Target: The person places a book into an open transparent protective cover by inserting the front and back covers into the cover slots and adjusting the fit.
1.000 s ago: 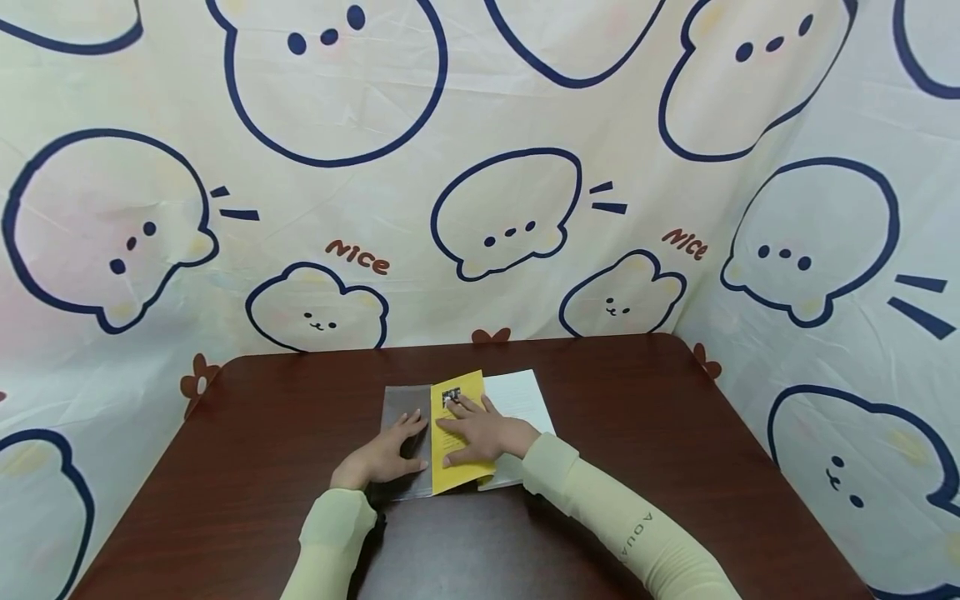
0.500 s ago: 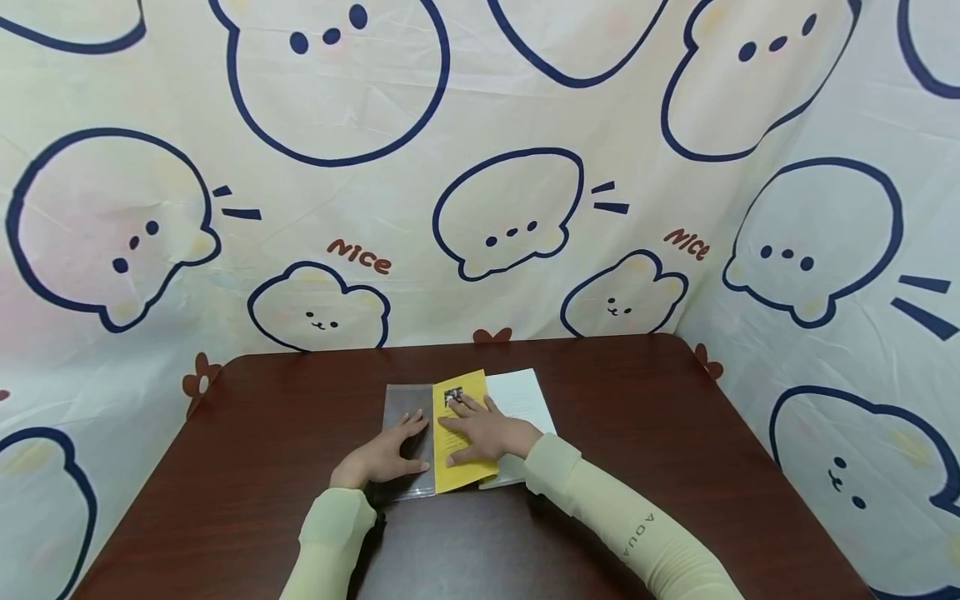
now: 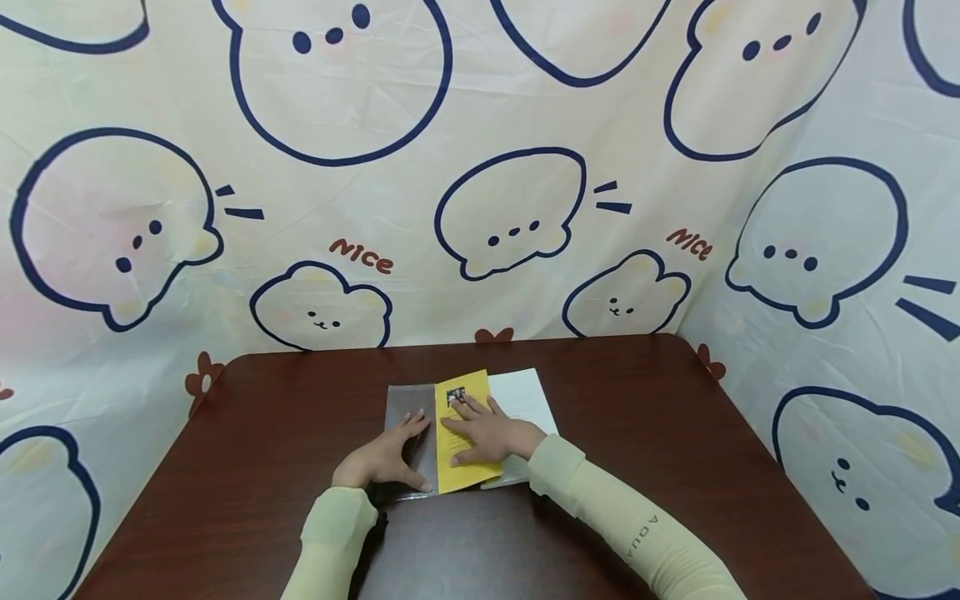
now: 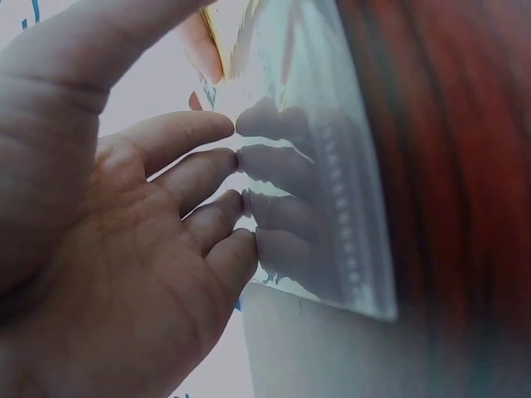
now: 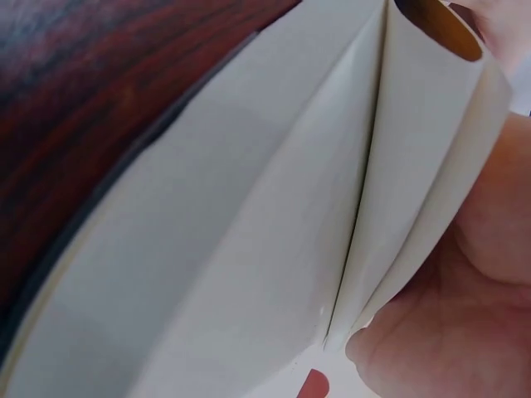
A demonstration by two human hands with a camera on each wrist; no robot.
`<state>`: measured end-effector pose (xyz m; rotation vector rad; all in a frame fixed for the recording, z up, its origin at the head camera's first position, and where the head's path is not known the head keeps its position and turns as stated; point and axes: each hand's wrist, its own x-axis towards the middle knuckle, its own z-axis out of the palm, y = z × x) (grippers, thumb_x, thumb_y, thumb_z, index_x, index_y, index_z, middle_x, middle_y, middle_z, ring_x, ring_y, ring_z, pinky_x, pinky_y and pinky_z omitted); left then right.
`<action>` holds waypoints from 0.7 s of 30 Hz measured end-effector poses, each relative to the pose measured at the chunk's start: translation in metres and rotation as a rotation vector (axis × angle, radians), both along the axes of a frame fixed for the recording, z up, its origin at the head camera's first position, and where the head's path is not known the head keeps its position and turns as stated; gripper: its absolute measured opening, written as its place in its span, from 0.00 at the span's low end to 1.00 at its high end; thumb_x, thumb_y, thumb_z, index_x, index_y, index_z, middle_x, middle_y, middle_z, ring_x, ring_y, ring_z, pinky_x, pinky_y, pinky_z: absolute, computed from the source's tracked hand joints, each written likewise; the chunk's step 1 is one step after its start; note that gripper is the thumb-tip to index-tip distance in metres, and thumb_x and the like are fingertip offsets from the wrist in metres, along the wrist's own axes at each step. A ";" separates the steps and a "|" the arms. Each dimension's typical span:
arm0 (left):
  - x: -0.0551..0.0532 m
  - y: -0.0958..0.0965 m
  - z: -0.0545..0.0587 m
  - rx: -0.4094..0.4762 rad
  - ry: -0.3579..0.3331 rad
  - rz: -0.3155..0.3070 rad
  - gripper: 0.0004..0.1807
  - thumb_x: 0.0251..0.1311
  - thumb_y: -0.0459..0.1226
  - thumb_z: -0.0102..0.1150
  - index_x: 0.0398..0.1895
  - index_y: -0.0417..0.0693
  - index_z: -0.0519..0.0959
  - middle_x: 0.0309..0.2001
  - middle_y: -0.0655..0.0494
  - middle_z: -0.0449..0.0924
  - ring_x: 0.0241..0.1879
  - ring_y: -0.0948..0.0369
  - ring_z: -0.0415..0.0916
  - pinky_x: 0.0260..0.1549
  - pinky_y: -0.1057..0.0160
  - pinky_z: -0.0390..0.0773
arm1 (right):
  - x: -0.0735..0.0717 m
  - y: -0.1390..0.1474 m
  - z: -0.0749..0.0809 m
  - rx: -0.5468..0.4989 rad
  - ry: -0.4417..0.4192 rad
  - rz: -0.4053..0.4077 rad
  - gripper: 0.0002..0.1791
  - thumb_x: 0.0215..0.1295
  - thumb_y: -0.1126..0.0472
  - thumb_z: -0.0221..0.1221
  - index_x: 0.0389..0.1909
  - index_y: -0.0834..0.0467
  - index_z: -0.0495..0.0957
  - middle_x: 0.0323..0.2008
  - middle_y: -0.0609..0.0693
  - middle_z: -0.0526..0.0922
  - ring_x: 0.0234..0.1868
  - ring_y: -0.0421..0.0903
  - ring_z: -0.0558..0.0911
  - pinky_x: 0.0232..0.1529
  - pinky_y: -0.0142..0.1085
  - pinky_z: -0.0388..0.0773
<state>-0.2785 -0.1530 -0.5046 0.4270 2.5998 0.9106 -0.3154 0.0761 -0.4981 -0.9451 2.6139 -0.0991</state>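
An open book lies on the table with a clear plastic cover spread at its left. A yellow flap with a small dark picture stands in the middle, and white pages show at the right. My left hand rests its spread fingertips on the plastic cover, thumb near the lower edge. In the left wrist view, those fingertips touch the shiny sheet and mirror in it. My right hand lies with fingers spread across the yellow flap. From the right wrist, the bent leaves appear beside the palm.
The dark brown table surrounds the book on all sides. A cream cloth with blue-outlined cartoon bears hangs behind the table and along its sides.
My left thumb has slid down and away from the fingers, toward the cover's lower edge. My right hand keeps its place on the yellow flap. The head view shifts slightly.
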 end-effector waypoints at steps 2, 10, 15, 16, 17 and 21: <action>0.000 0.000 0.000 -0.004 0.000 0.004 0.63 0.37 0.43 0.87 0.79 0.46 0.60 0.81 0.46 0.49 0.80 0.41 0.43 0.70 0.33 0.57 | 0.000 0.000 0.000 -0.001 0.003 -0.002 0.42 0.72 0.32 0.50 0.81 0.41 0.52 0.83 0.49 0.41 0.83 0.50 0.38 0.79 0.57 0.36; 0.001 -0.001 -0.001 -0.002 -0.015 0.021 0.63 0.34 0.41 0.88 0.79 0.48 0.61 0.82 0.47 0.49 0.80 0.41 0.43 0.70 0.33 0.57 | 0.001 0.000 -0.004 0.000 0.008 0.004 0.42 0.73 0.32 0.49 0.82 0.42 0.52 0.83 0.49 0.41 0.83 0.50 0.38 0.79 0.56 0.37; 0.002 -0.002 0.000 -0.013 -0.007 0.025 0.63 0.33 0.40 0.88 0.78 0.48 0.63 0.81 0.47 0.50 0.80 0.41 0.45 0.70 0.33 0.58 | 0.000 0.001 -0.007 -0.004 0.011 0.008 0.41 0.73 0.32 0.48 0.82 0.42 0.51 0.83 0.49 0.40 0.83 0.51 0.38 0.79 0.57 0.37; 0.002 -0.002 0.001 -0.012 -0.008 0.026 0.63 0.33 0.40 0.88 0.78 0.48 0.63 0.81 0.47 0.50 0.80 0.41 0.45 0.70 0.33 0.58 | 0.000 0.001 -0.007 -0.005 0.013 0.009 0.41 0.73 0.32 0.48 0.82 0.42 0.51 0.83 0.49 0.40 0.83 0.51 0.38 0.79 0.57 0.37; 0.002 -0.003 0.001 -0.011 -0.006 0.025 0.63 0.33 0.40 0.88 0.78 0.48 0.63 0.81 0.47 0.51 0.80 0.41 0.45 0.70 0.33 0.58 | -0.001 0.001 -0.007 -0.007 0.015 0.009 0.41 0.73 0.32 0.48 0.82 0.42 0.51 0.83 0.49 0.40 0.83 0.51 0.38 0.79 0.57 0.37; 0.002 -0.003 0.001 -0.007 -0.008 0.024 0.62 0.34 0.40 0.88 0.78 0.48 0.63 0.81 0.48 0.51 0.80 0.42 0.45 0.70 0.33 0.58 | -0.001 0.002 -0.007 -0.007 0.030 0.006 0.42 0.73 0.31 0.48 0.82 0.42 0.51 0.83 0.49 0.41 0.83 0.50 0.39 0.79 0.57 0.38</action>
